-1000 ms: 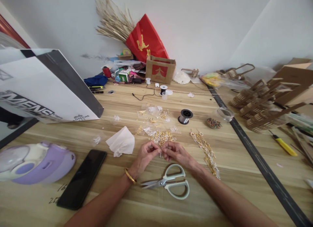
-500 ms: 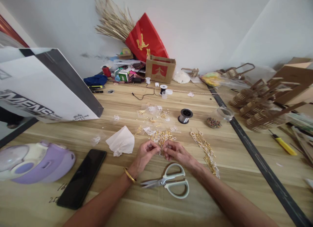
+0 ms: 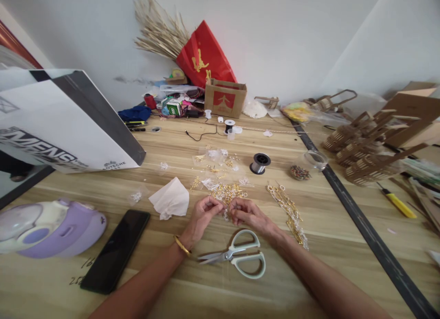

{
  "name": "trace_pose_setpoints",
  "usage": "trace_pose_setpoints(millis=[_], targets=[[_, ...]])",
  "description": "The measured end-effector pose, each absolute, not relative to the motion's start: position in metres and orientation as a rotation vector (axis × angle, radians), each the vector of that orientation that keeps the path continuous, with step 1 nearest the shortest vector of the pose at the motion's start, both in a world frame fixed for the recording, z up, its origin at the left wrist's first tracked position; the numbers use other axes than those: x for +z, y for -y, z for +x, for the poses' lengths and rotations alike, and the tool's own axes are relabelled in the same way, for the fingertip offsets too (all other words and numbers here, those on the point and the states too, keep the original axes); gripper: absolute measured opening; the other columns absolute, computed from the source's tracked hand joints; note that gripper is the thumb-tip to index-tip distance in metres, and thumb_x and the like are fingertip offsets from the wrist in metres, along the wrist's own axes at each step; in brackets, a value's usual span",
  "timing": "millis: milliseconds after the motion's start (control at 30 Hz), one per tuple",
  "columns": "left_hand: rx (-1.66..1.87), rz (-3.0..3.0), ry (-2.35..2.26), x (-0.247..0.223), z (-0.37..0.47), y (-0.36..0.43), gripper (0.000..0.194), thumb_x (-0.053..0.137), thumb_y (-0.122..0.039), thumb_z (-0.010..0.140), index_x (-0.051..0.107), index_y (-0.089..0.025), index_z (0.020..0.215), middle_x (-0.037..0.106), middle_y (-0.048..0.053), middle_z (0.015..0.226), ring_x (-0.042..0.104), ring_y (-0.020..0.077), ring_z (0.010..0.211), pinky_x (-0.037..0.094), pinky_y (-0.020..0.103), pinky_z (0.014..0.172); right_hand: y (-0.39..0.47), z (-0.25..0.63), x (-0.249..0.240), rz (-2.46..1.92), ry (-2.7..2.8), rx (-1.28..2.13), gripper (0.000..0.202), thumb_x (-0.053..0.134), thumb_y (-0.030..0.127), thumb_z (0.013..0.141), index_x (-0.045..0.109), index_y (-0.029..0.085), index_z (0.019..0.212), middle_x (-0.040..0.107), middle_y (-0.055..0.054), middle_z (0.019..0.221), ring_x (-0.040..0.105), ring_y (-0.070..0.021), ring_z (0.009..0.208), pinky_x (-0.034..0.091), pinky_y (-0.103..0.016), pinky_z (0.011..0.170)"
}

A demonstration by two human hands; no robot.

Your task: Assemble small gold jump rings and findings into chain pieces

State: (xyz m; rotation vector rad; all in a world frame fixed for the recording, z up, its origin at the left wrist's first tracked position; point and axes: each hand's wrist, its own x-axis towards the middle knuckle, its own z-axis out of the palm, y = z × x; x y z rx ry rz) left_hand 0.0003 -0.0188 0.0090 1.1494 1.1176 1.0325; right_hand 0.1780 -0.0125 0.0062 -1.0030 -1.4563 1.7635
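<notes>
My left hand (image 3: 205,213) and my right hand (image 3: 248,213) are close together at the near edge of a pile of gold and silver beads (image 3: 228,190). Both have thumb and fingers pinched; what lies between the fingertips is too small to make out. A few clear or silvery beads (image 3: 226,215) show in the gap between the hands. Just below lies a pair of scissors (image 3: 229,255) with pale handles, blades pointing left. Right of my right hand, several gold and silver beaded strands (image 3: 290,213) lie bunched on the wooden table (image 3: 330,264).
A spool of clear line (image 3: 260,163) stands behind the beads, with a jar of dark beads (image 3: 302,170) to its right. Left are a white tissue (image 3: 170,198), a black phone (image 3: 116,251), a purple-white bottle (image 3: 58,227) and a large white box (image 3: 62,126). A yellow-handled tool (image 3: 400,204) lies far right.
Both hands stay in nearly the same place, with only a slight shift of the fingers. Nothing else on the table has visibly moved.
</notes>
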Motion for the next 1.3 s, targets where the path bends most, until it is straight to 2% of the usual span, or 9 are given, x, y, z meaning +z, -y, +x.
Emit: trace_pose_setpoints(millis=[433, 733, 833, 933, 1133, 1300], targets=[[1.087, 1.022, -1.012, 0.008, -0.001, 0.019, 0.015, 0.068, -0.025, 0.069, 0.057, -0.014, 0.069, 0.069, 0.003, 0.075, 0.055, 0.0111, 0.065, 0.043, 0.023, 0.066, 0.013, 0.179, 0.009, -1.050, 1.534, 1.706, 0.007, 0.056, 0.023, 0.073, 0.053, 0.016, 0.073, 0.052, 0.003, 0.061, 0.048, -0.0080, 0.052, 0.039, -0.020, 0.051], [1.059, 1.042, -0.889, 0.011, -0.001, 0.019, 0.014, 0.066, -0.024, 0.072, 0.058, -0.013, 0.068, 0.059, -0.001, 0.062, 0.054, 0.0106, 0.062, 0.042, 0.022, 0.062, 0.014, 0.179, 0.007, -1.060, 1.734, 1.554, 0.005, 0.050, 0.019, 0.079, 0.052, 0.015, 0.076, 0.051, 0.003, 0.063, 0.046, -0.0083, 0.054, 0.035, -0.019, 0.051], [1.017, 1.115, -1.009, 0.011, -0.001, 0.019, 0.015, 0.067, -0.025, 0.070, 0.059, -0.013, 0.067, 0.058, -0.001, 0.060, 0.053, 0.0106, 0.061, 0.042, 0.022, 0.061, 0.016, 0.179, 0.009, -1.113, 1.896, 1.343, 0.007, 0.048, 0.019, 0.083, 0.052, 0.016, 0.078, 0.051, 0.003, 0.062, 0.045, -0.0087, 0.055, 0.034, -0.019, 0.051], [1.024, 1.195, -1.121, 0.009, -0.001, 0.018, 0.015, 0.069, -0.025, 0.067, 0.061, -0.013, 0.065, 0.058, -0.001, 0.059, 0.052, 0.0106, 0.059, 0.042, 0.021, 0.058, 0.020, 0.178, 0.010, -1.148, 2.090, 0.968, 0.009, 0.044, 0.017, 0.088, 0.051, 0.017, 0.084, 0.053, 0.001, 0.067, 0.048, -0.0103, 0.059, 0.037, -0.021, 0.054], [1.038, 1.418, -1.196, 0.000, 0.000, 0.020, 0.009, 0.065, -0.022, 0.071, 0.066, -0.014, 0.070, 0.064, 0.002, 0.066, 0.056, 0.0134, 0.062, 0.044, 0.023, 0.059, 0.025, 0.179, 0.008, -0.963, 2.491, 0.123, 0.021, 0.035, 0.012, 0.091, 0.053, 0.015, 0.100, 0.054, -0.013, 0.102, 0.055, -0.0186, 0.081, 0.045, -0.025, 0.059], [1.035, 1.717, -1.198, -0.001, 0.001, 0.023, 0.007, 0.059, -0.016, 0.075, 0.065, -0.015, 0.071, 0.064, 0.004, 0.071, 0.058, 0.0150, 0.066, 0.046, 0.025, 0.064, 0.025, 0.180, 0.005, -0.867, 2.584, -0.013, 0.023, 0.033, 0.010, 0.091, 0.051, 0.015, 0.105, 0.052, -0.015, 0.115, 0.055, -0.0211, 0.094, 0.049, -0.028, 0.068]])
